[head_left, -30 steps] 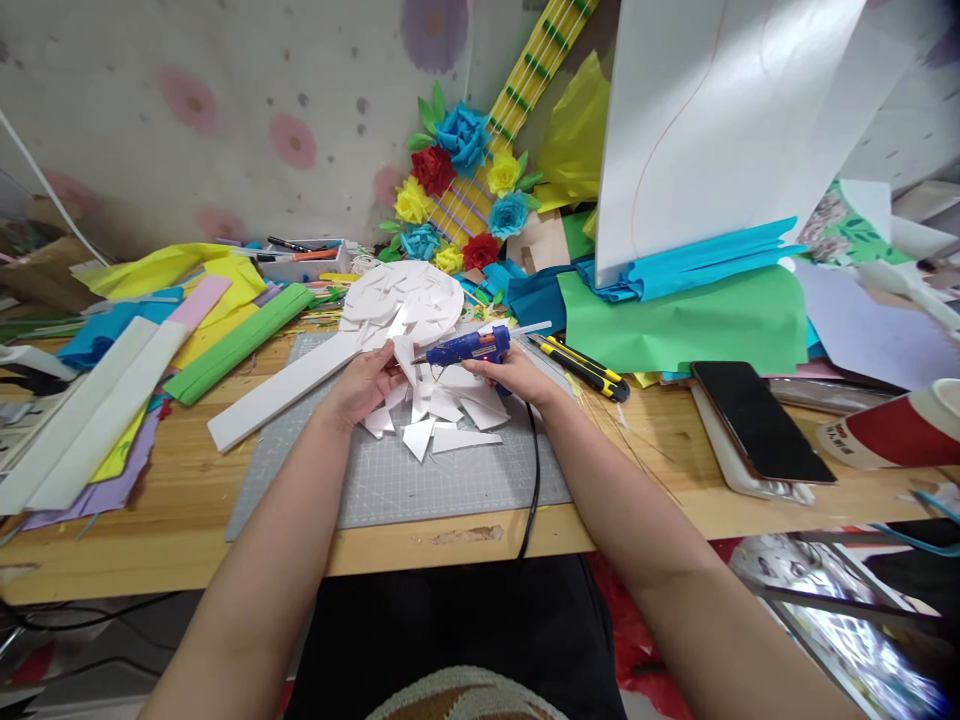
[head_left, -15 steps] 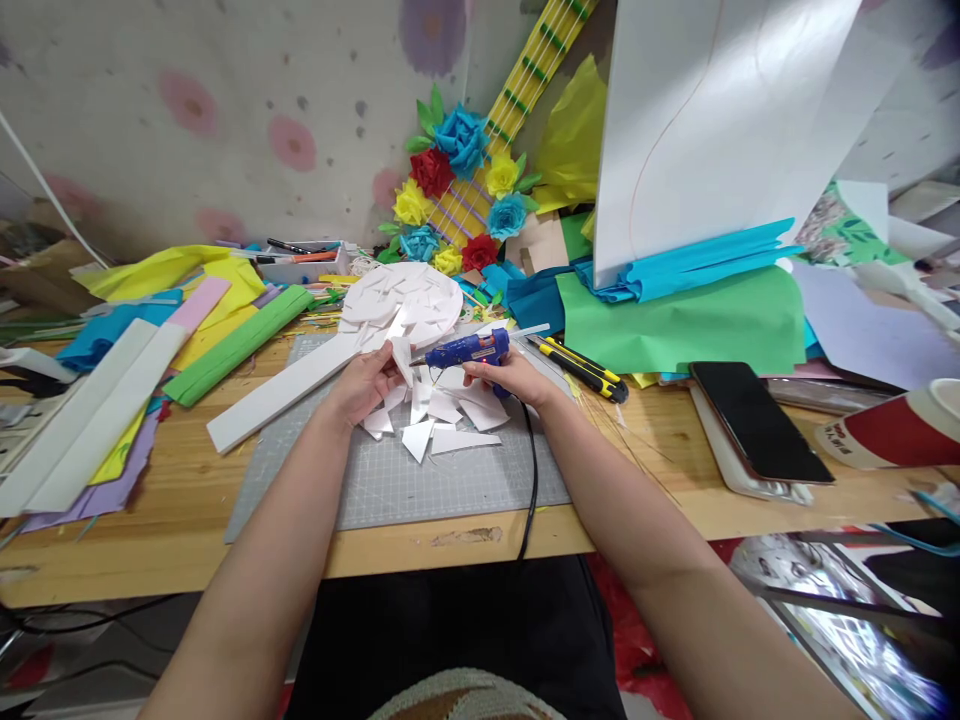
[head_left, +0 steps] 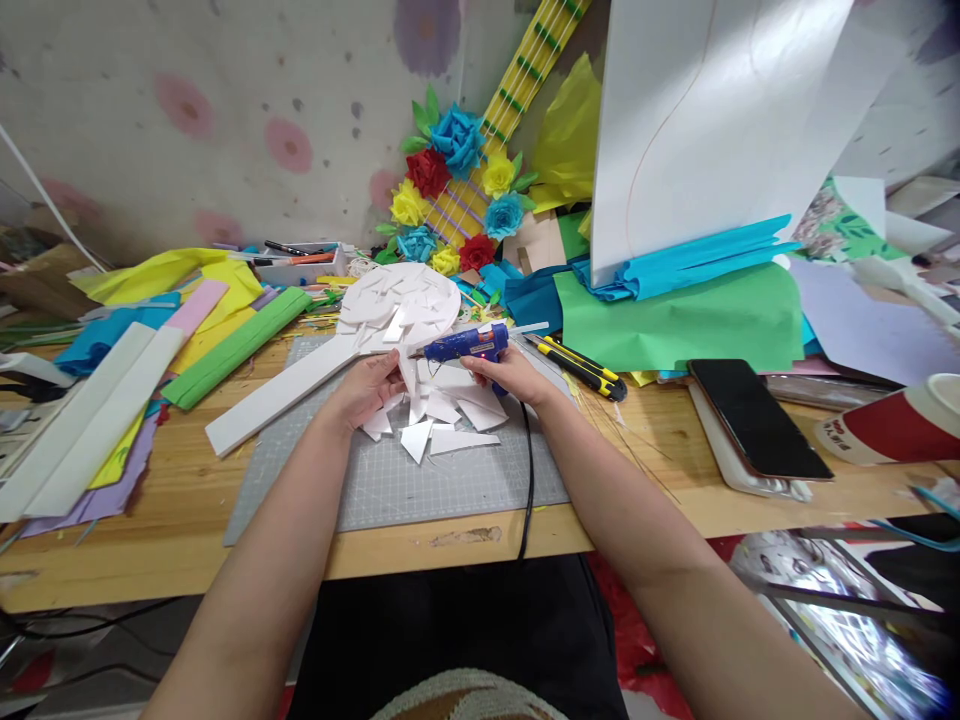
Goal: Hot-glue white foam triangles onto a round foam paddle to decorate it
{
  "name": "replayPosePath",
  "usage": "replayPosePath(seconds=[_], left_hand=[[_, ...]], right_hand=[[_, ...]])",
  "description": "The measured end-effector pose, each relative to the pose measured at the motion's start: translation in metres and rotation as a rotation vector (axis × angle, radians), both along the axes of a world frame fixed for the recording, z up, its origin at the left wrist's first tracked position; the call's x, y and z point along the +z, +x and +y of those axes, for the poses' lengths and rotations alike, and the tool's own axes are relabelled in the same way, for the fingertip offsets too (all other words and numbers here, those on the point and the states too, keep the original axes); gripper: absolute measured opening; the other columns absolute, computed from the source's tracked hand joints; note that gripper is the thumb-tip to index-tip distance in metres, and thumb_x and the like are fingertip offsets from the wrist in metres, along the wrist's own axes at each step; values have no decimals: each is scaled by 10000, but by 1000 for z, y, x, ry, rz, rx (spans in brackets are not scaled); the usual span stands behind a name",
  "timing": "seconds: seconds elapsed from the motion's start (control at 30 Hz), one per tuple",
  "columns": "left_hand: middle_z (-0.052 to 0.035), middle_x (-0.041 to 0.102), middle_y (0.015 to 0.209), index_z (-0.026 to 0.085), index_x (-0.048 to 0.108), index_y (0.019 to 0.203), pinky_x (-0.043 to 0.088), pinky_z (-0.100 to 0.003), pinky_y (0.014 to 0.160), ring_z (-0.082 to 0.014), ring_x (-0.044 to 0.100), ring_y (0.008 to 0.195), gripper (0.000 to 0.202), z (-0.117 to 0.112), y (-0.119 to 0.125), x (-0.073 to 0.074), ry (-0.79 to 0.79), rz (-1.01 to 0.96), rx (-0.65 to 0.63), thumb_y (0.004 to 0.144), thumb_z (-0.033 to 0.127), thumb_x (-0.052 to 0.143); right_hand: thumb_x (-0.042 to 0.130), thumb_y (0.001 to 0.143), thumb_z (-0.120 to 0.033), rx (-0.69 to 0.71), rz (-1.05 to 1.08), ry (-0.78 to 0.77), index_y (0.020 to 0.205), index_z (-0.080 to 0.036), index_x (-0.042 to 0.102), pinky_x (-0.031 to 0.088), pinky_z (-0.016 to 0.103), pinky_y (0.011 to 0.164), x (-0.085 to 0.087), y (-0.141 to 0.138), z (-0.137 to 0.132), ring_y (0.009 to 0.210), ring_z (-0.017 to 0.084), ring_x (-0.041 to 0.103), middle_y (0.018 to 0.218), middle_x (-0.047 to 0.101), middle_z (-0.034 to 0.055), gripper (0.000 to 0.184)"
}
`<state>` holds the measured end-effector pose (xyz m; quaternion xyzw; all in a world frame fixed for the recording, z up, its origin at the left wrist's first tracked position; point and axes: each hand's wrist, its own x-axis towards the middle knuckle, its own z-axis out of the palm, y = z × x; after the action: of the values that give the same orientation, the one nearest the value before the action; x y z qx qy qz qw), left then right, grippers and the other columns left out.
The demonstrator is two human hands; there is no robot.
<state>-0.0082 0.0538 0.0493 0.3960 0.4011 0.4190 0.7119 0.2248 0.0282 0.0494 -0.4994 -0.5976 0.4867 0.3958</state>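
My right hand (head_left: 504, 372) is wrapped round a blue hot glue gun (head_left: 459, 345), its nozzle pointing left and a glue stick poking out behind. In my left hand (head_left: 373, 388), thumb and fingers pinch a white foam board scrap (head_left: 409, 372) held upright at the nozzle; whether the tip touches it I cannot tell. Several cut white pieces (head_left: 442, 407) lie below both hands on the grey cutting mat (head_left: 420, 500). Just beyond stands a white guitar-like shape, its round body (head_left: 405, 290) covered with stuck scraps and its long neck (head_left: 281, 395) reaching left.
A yellow-and-black utility knife (head_left: 581, 368) lies right of the glue gun. Further right are a phone (head_left: 757, 418) and a paper cup (head_left: 900, 425). Coloured paper lies at left and right. A yellow paper guitar with flowers (head_left: 469, 205) leans on the wall. The gun's black cord (head_left: 529, 480) crosses the table edge.
The white scrap in my left hand has turned and sits slightly lower, its broad face now by the nozzle. The glue gun has tilted and shifted barely; the view has moved a little.
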Motion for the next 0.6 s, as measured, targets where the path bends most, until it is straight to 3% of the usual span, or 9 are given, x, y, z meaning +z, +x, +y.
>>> replayPosePath(seconds=[0.3,0.47,0.6], left_hand=[[-94,726,802,105,708,826,549,-229,668,-134,657,707,185,-2,-1,6,2,-33,13,837,285,668],[-97,733,925,109,716,929,550,-241,746,-142,666,813,194,-6,4,13,15,-73,34,847,275,656],[-89,731,905,116,712,909,542,-251,748,-139,660,795,180,-8,9,14,-12,-63,32,862,274,639]], right_hand=[[742,589,-630,-18,76,-17,661,-193,587,431,280,532,3,1,0,543,118,497,621,613,19,469],[736,600,-605,-11,127,-18,713,-176,624,431,275,536,3,-1,0,557,111,483,693,657,39,457],[726,617,-593,-29,152,-6,730,-169,621,427,267,537,1,-1,0,571,112,501,706,666,44,452]])
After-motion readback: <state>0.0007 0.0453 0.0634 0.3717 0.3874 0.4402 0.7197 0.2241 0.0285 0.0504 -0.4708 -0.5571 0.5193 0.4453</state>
